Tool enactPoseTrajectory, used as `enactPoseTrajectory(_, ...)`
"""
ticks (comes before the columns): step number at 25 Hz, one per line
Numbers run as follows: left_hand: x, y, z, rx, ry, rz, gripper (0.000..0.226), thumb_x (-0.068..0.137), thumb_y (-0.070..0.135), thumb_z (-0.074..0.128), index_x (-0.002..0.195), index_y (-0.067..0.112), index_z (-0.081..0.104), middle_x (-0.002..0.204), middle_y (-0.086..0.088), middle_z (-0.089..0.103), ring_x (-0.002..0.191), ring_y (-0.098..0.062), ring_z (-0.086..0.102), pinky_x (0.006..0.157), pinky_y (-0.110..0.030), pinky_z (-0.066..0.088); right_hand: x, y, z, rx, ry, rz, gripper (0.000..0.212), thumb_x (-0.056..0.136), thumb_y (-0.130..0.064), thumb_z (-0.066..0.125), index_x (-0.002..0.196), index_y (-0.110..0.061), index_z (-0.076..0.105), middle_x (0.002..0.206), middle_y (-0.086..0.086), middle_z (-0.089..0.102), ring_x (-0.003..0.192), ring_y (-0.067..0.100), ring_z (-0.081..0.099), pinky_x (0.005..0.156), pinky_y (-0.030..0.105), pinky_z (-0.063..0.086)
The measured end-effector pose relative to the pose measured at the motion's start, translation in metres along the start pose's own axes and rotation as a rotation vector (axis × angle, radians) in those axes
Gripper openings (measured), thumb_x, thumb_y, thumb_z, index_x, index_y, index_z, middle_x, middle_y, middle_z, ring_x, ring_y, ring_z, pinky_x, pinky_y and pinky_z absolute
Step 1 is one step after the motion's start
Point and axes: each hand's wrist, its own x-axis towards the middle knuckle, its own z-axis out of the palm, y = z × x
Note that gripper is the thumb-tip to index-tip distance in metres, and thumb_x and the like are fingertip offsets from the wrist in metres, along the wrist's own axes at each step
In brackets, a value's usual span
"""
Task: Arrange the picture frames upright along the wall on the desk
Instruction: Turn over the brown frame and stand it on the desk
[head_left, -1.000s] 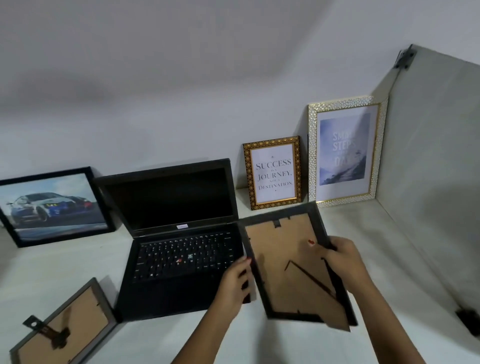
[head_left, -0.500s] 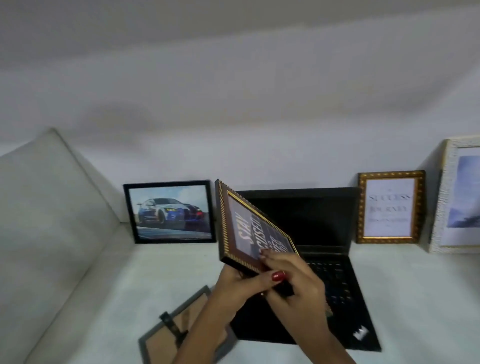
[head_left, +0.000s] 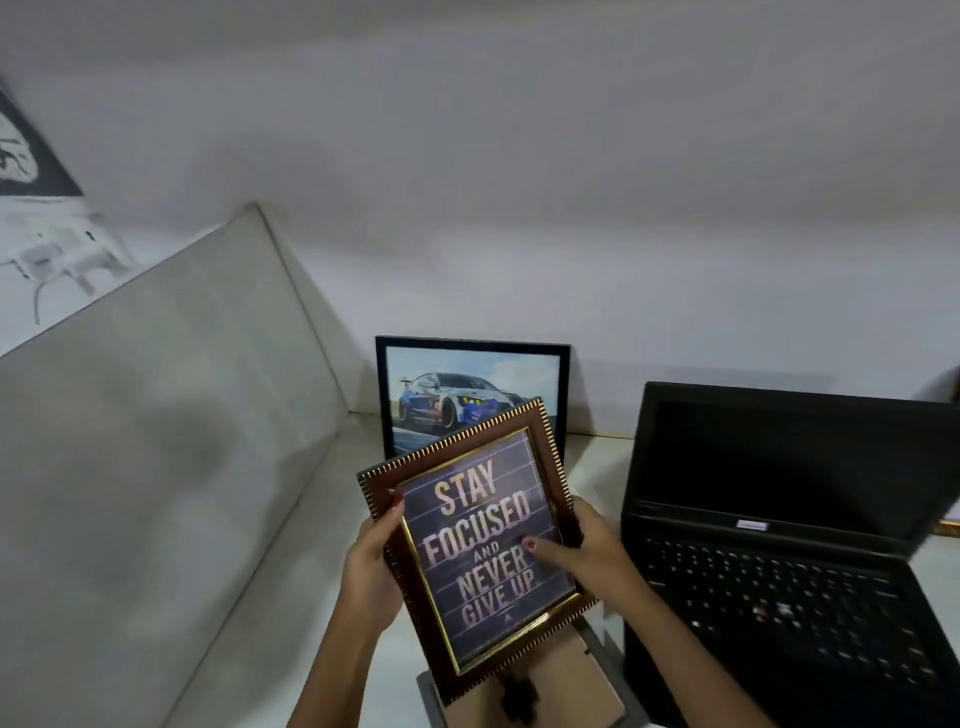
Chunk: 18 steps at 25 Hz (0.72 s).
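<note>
I hold a brown frame with gold trim (head_left: 475, 540), its "Stay focused and never give up" print facing me, tilted above the desk. My left hand (head_left: 370, 571) grips its left edge. My right hand (head_left: 584, 551) grips its right edge, thumb on the glass. Behind it a black-framed car picture (head_left: 470, 387) stands upright against the wall. Another frame (head_left: 566, 680) lies face down on the desk under the held one, mostly hidden.
An open black laptop (head_left: 789, 519) fills the desk on the right. A grey side panel (head_left: 156, 441) walls off the left. The white wall (head_left: 571, 234) runs along the back. A sliver of a gold frame (head_left: 955, 384) shows at the right edge.
The held frame has turned from edge-on to face me and moved left, in front of the car picture. The view has swung further left, so the frames on the right have left the picture.
</note>
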Motion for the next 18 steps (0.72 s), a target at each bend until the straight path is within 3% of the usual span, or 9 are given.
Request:
enactPoseTrajectory(2,0.013,0.005,-0.024,-0.065,-0.032,-0.009,0.072,0.022,0.055,0.087,0.082,0.017,0.076,0.084,-0.007,0.077,0.078,-0.025,0.073,0.064,-0.037,0.061,0.026,0.004,0.016,0.171,0.038,-0.007,0.014,0.08,-0.012,0.064,0.091,-0.019,0.062,0.094,0.003,0.072,0.086,0.02,0.067,0.071,0.028,0.057)
enactPoseTrajectory(4,0.026,0.01,-0.038,-0.113,-0.063,-0.036,0.081,0.029,0.068,0.079,0.092,0.017,0.075,0.094,-0.009,0.076,0.088,-0.028,0.072,0.069,-0.039,0.061,0.044,0.009,0.033,0.223,0.12,-0.021,0.015,0.082,-0.005,0.059,0.086,-0.019,0.062,0.086,0.001,0.071,0.077,0.016,0.069,0.063,0.021,0.055)
enactPoseTrajectory(6,0.04,0.009,-0.054,-0.068,-0.067,-0.111,0.072,0.047,0.07,0.068,0.094,0.015,0.074,0.092,-0.01,0.077,0.086,-0.028,0.072,0.065,-0.039,0.061,0.058,0.018,0.05,0.273,0.109,-0.006,0.016,0.083,-0.004,0.057,0.089,-0.018,0.061,0.09,0.003,0.07,0.081,0.02,0.069,0.065,0.025,0.056)
enactPoseTrajectory(8,0.054,0.001,-0.067,0.013,-0.059,-0.191,0.063,0.056,0.054,0.07,0.1,0.009,0.071,0.087,-0.012,0.077,0.083,-0.029,0.073,0.065,-0.04,0.06,0.067,0.029,0.062,0.307,0.072,0.014,0.016,0.083,-0.005,0.057,0.093,-0.016,0.061,0.093,0.004,0.071,0.085,0.024,0.069,0.068,0.03,0.057)
enactPoseTrajectory(12,0.076,-0.016,-0.092,-0.041,-0.08,-0.335,0.075,0.029,0.046,0.089,0.092,0.009,0.075,0.094,-0.016,0.075,0.087,-0.033,0.071,0.068,-0.044,0.06,0.091,0.04,0.07,0.306,-0.003,0.051,0.017,0.084,-0.006,0.055,0.098,-0.015,0.059,0.098,0.006,0.07,0.086,0.02,0.069,0.07,0.029,0.058)
enactPoseTrajectory(18,0.097,-0.039,-0.113,-0.094,-0.025,-0.411,0.077,0.025,0.053,0.086,0.089,0.013,0.076,0.095,-0.014,0.076,0.088,-0.031,0.071,0.069,-0.043,0.06,0.12,0.056,0.073,0.111,-0.141,0.133,0.016,0.086,-0.018,0.055,0.097,-0.029,0.053,0.107,0.002,0.065,0.099,0.019,0.064,0.081,0.033,0.055)
